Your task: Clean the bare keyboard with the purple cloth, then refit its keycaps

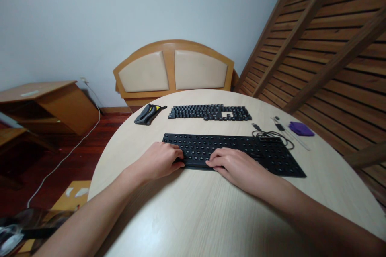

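A black keyboard (223,143) with most keycaps off lies on the pale table, its bare switch rows showing. My left hand (163,160) grips its front edge left of the middle, fingers curled over the top and thumb at the edge. Further right, my right hand (233,164) bends its fingers over the front rows, with the thumb low by the same edge. Between the two hands runs a long dark strip along the front; whether it is a loose space bar cannot be made out. Behind the keyboard, black keycaps (196,111) are laid out in keyboard order.
A black and yellow pouch-like item (147,115) lies at the back left of the round table (193,209). To the right are a coiled black cable (274,133), a small black piece (280,127), thin pale rods and a purple cloth (301,129). A headboard (171,66) stands behind.
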The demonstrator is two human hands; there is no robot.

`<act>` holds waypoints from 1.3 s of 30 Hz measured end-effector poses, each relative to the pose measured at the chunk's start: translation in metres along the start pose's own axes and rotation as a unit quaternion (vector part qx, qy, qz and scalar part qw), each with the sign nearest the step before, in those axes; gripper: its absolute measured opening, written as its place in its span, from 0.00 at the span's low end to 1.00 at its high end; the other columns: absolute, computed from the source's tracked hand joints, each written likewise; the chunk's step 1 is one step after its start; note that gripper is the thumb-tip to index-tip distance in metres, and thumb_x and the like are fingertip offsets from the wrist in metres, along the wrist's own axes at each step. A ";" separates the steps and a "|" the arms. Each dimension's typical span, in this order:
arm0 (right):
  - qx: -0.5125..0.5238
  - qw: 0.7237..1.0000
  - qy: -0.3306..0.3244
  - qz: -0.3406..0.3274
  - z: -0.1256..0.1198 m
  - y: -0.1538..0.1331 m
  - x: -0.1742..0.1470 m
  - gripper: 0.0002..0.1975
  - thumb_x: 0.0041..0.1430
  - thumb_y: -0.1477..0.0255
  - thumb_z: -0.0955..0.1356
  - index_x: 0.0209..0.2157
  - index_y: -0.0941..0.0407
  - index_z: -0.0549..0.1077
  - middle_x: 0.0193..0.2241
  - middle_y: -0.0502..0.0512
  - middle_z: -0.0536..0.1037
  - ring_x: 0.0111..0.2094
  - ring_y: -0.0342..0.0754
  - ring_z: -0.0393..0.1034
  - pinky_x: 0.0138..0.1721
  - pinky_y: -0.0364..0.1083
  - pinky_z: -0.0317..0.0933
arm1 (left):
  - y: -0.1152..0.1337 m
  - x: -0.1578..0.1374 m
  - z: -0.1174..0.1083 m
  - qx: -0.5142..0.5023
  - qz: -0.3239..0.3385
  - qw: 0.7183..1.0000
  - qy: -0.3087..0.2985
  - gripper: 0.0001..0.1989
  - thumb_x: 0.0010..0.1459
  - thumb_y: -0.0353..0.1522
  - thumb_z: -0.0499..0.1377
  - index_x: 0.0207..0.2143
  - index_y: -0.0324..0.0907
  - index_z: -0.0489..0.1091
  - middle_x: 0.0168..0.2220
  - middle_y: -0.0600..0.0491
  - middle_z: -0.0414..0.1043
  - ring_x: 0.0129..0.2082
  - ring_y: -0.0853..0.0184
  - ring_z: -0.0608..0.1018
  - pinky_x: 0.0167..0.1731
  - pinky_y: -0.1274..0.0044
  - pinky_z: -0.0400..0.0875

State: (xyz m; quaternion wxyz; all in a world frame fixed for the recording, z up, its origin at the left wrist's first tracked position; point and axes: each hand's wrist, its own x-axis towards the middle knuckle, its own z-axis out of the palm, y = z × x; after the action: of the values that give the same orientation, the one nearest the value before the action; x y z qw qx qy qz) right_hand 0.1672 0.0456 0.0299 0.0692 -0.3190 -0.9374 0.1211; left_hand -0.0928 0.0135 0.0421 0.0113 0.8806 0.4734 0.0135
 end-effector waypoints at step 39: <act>-0.002 0.998 0.049 -0.030 0.003 0.008 -0.002 0.11 0.64 0.73 0.67 0.45 0.53 0.80 0.40 0.53 0.80 0.41 0.48 0.76 0.43 0.45 0.67 | -0.005 -0.001 0.002 -0.029 0.009 0.999 0.010 0.06 0.59 0.33 0.58 0.34 0.42 0.75 0.33 0.52 0.76 0.28 0.66 0.76 0.27 0.74 0.63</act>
State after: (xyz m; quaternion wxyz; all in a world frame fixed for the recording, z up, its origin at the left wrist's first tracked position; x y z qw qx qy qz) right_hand 0.1727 0.0501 0.0244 0.1178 -0.2964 -0.9423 0.1017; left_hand -0.0978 0.0157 0.0395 0.0316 0.8840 0.4651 0.0362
